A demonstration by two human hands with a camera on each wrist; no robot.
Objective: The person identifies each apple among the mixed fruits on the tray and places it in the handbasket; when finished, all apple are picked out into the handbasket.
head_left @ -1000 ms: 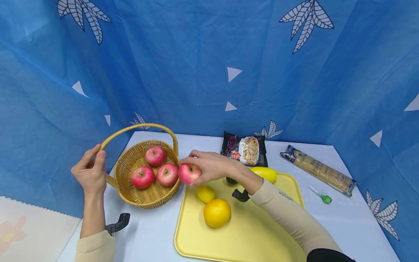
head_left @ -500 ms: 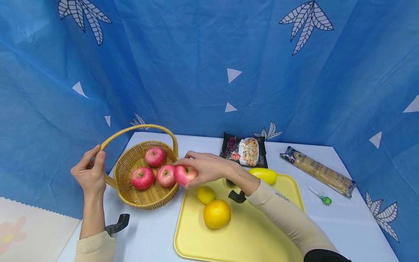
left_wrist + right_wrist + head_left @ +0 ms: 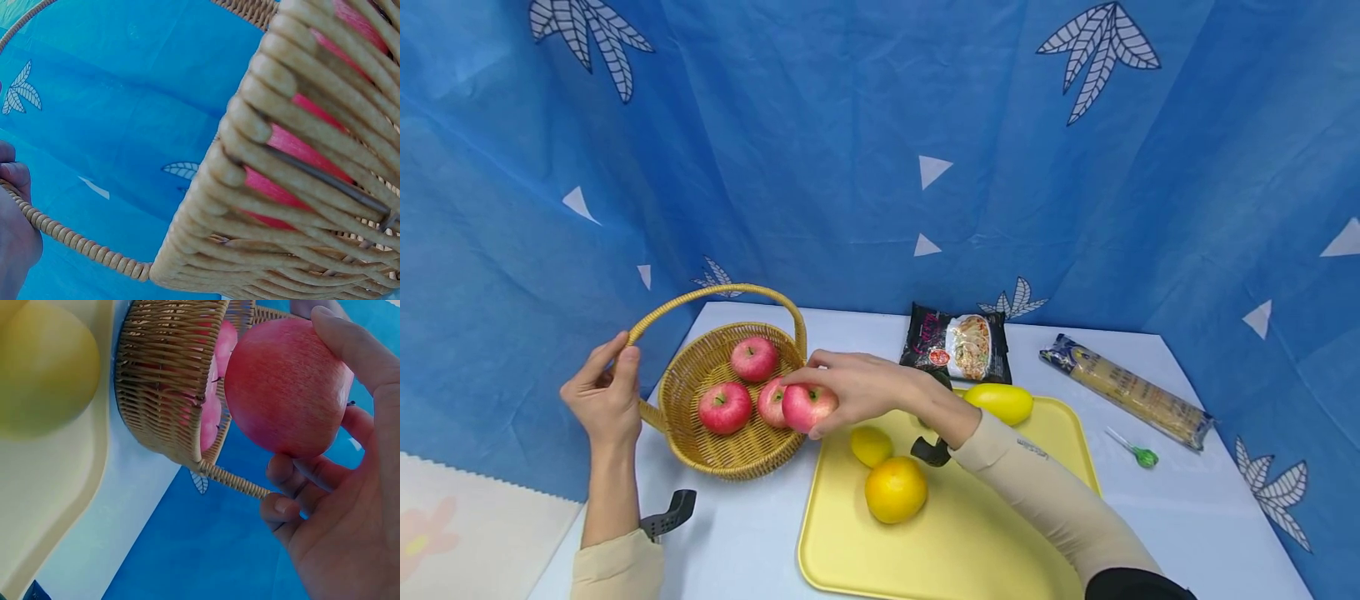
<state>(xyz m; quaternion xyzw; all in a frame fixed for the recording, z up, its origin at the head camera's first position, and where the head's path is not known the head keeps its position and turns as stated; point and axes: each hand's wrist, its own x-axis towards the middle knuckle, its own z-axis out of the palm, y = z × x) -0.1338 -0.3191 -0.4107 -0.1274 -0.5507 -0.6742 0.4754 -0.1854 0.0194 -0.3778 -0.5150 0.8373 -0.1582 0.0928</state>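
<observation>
My left hand (image 3: pixel 606 390) pinches the arched handle (image 3: pixel 722 289) of a round wicker basket (image 3: pixel 737 471) on its left side. Three red apples lie in the basket: one at the back (image 3: pixel 754 358), one at the left (image 3: pixel 725 407), and one at the right (image 3: pixel 771 403), partly hidden. At the basket's right rim, my right hand (image 3: pixel 861 387) holds another apple (image 3: pixel 808 407) between thumb and fingers. The right wrist view shows this held apple (image 3: pixel 287 387) in front of the basket's opening, stem toward the palm. Basket weave (image 3: pixel 300 175) fills much of the left wrist view, red showing through.
A yellow tray (image 3: pixel 970 542) carries an orange (image 3: pixel 897 490), a lemon (image 3: pixel 871 446) and a long yellow fruit (image 3: pixel 1000 403); a dark thing sits partly behind my right wrist. Behind lies a black noodle packet (image 3: pixel 958 343). Bagged pasta (image 3: pixel 1127 390) and a green lollipop (image 3: pixel 1145 457) are at the right.
My right hand has moved left with its apple, from beside the basket to over its right rim, covering more of the right apple. The left hand stays on the handle.
</observation>
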